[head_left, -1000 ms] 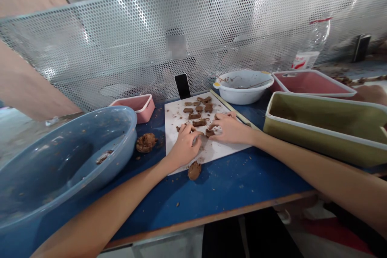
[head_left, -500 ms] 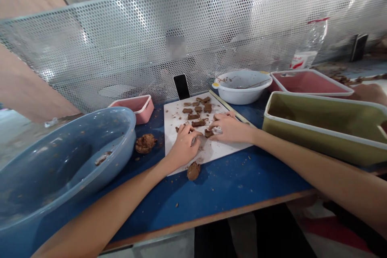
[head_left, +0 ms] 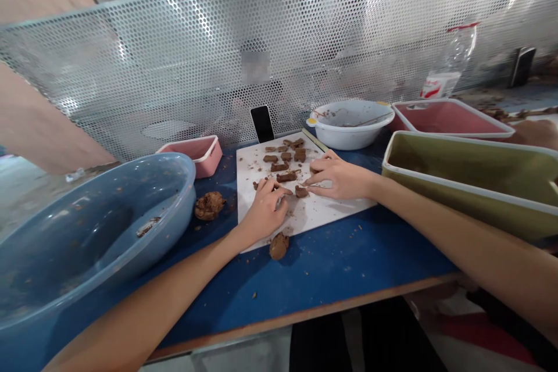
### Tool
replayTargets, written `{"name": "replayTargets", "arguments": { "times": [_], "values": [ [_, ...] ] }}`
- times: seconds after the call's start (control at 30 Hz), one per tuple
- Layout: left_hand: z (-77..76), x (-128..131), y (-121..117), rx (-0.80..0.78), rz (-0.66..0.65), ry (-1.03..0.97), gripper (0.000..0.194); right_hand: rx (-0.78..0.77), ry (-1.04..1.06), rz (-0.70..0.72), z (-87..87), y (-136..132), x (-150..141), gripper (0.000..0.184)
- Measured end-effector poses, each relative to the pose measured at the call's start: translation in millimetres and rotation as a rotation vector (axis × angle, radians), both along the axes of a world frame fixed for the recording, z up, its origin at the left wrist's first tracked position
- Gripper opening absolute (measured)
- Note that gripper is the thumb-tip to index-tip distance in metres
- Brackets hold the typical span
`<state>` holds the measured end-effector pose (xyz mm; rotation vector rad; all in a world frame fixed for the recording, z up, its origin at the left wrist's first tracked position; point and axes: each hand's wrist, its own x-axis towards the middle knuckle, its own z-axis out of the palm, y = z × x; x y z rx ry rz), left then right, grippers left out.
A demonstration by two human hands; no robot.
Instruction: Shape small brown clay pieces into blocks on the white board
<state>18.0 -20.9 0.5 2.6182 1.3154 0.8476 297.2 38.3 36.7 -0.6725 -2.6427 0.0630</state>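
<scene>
A white board [head_left: 318, 212] lies on the blue table [head_left: 331, 267] with several small brown clay pieces [head_left: 283, 165] on its far half. My left hand [head_left: 264, 212] rests on the board with fingers curled over something small that I cannot make out. My right hand [head_left: 340, 177] lies beside it, fingertips pinched at a brown clay piece [head_left: 300, 190]. A brown clay lump [head_left: 279, 245] sits at the board's near edge, just below my left hand. Another lump [head_left: 210, 205] lies on the table left of the board.
A large blue basin [head_left: 87, 232] fills the left. A pink box [head_left: 198, 151], a black phone [head_left: 262, 124], a white bowl [head_left: 351, 124], a pink tray [head_left: 449, 119] and an olive tray [head_left: 471, 183] ring the board. A perforated metal screen [head_left: 174, 64] stands behind.
My right hand has lifted slightly and shifted right, fingertips still at the small clay piece. My left hand stays curled on the board.
</scene>
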Motion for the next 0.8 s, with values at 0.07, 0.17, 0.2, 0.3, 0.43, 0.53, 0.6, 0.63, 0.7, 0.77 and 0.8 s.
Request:
{"name": "replayTargets", "arguments": {
  "times": [0.07,0.17,0.2,0.3,0.43,0.53,0.6,0.63,0.7,0.77,0.8],
  "values": [
    [-0.6,-0.2,0.1,0.003,0.002,-0.003,0.030,0.014,-0.032,0.090,4.1,-0.6,3.7,0.040],
    [-0.1,-0.1,0.0,-0.002,0.014,0.007,0.027,0.019,-0.128,0.132,4.6,-2.5,2.5,0.042],
    [0.1,0.0,0.0,-0.002,0.018,0.010,0.027,0.018,-0.153,0.131,4.0,-3.1,1.1,0.042],
    [0.2,0.3,0.0,0.001,0.020,0.012,0.027,0.009,-0.199,0.118,3.0,-4.4,-2.5,0.042],
    [-0.7,0.4,0.0,0.004,0.017,0.007,0.026,0.007,-0.245,0.097,5.1,-5.9,-4.0,0.043],
    [-0.2,0.3,-0.2,0.008,0.019,-0.005,0.027,0.017,-0.229,0.107,6.6,-6.4,-3.1,0.041],
    [0.8,0.3,-0.4,0.002,0.015,-0.010,0.026,0.013,-0.182,0.132,6.7,-6.2,-2.1,0.041],
    [1.4,0.5,-0.5,0.001,0.015,-0.009,0.026,0.006,-0.159,0.141,6.5,-6.2,-1.7,0.041],
    [2.4,1.0,-0.9,-0.001,0.015,-0.002,0.026,-0.012,-0.147,0.141,5.7,-6.3,-1.5,0.042],
    [3.2,1.6,-1.5,-0.004,0.018,0.003,0.026,-0.025,-0.173,0.126,4.6,-6.8,-2.1,0.043],
    [3.4,1.9,-1.7,-0.006,0.020,0.004,0.025,-0.033,-0.190,0.118,4.1,-7.0,-2.5,0.043]
  ]
}}
